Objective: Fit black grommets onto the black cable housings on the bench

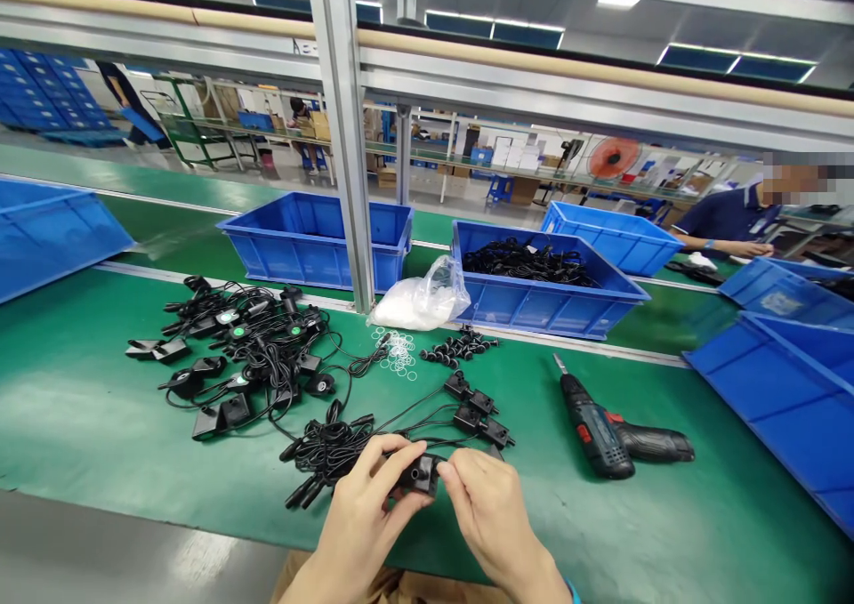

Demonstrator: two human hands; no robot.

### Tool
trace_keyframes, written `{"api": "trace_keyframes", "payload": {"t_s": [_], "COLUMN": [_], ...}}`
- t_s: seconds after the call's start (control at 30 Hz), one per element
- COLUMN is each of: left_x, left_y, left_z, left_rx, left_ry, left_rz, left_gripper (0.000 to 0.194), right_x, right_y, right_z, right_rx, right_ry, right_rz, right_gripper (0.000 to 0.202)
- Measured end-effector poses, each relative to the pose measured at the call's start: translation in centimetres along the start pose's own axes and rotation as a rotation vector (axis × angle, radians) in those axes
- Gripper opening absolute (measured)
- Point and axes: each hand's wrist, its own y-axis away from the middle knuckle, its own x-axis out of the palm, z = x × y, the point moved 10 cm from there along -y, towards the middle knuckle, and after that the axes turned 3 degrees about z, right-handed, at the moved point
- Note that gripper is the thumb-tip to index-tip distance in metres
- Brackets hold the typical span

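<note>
My left hand (374, 506) grips a small black pump (422, 474), a boxy housing with a short round outlet facing me. At the pump's right end my right hand (490, 511) is closed, thumb and forefinger pinched against it; what lies between them is hidden. Just beyond both hands, a bundle of black cables (334, 448) with plugs lies on the green bench. Its leads run to several similar black pumps (477, 417) to the right. Farther away are loose white rings (398, 352) and a cluster of small black round parts (457, 348).
A tangled heap of cabled black units (257, 346) lies left. The cordless screwdriver (604, 430) rests right, its bit pointing away. Behind stand a metal post (347, 141), a plastic bag (427, 297) and blue bins (547, 306). Another person (724, 217) sits at the far right.
</note>
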Motion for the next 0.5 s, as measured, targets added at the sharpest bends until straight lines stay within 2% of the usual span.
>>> {"api": "trace_keyframes", "payload": {"t_s": [0.13, 0.2, 0.27, 0.33, 0.4, 0.47, 0.5], "left_x": [-0.1, -0.3, -1.0, -2.9, -5.5, -8.2, -9.0], "left_y": [0.1, 0.2, 0.2, -0.1, -0.7, -1.3, -1.8], "left_z": [-0.7, -0.9, -0.6, 0.0, 0.9, 1.7, 2.1], "left_rx": [0.035, 0.057, 0.080, 0.098, 0.107, 0.108, 0.096], "left_ry": [-0.079, -0.120, -0.195, -0.325, -0.453, -0.488, -0.460], "left_rz": [0.001, 0.005, -0.006, -0.058, -0.139, -0.210, -0.200], "left_gripper": [0.034, 0.037, 0.042, 0.040, 0.026, 0.006, 0.007], "right_x": [0.9, 1.4, 1.1, -0.8, -3.0, -4.0, -3.9], "right_y": [0.4, 0.7, 1.0, 1.1, 1.1, 0.5, 0.0], "right_z": [-0.3, 0.4, 1.1, 0.8, -1.1, -3.7, -5.1], "right_rx": [0.065, 0.036, -0.014, -0.019, 0.054, 0.173, 0.224], "right_ry": [-0.139, -0.219, -0.297, -0.368, -0.404, -0.408, -0.399], "right_rz": [-0.006, 0.026, 0.015, -0.103, -0.231, -0.265, -0.248], "right_gripper": [0.037, 0.042, 0.033, 0.030, 0.033, 0.033, 0.032]}}
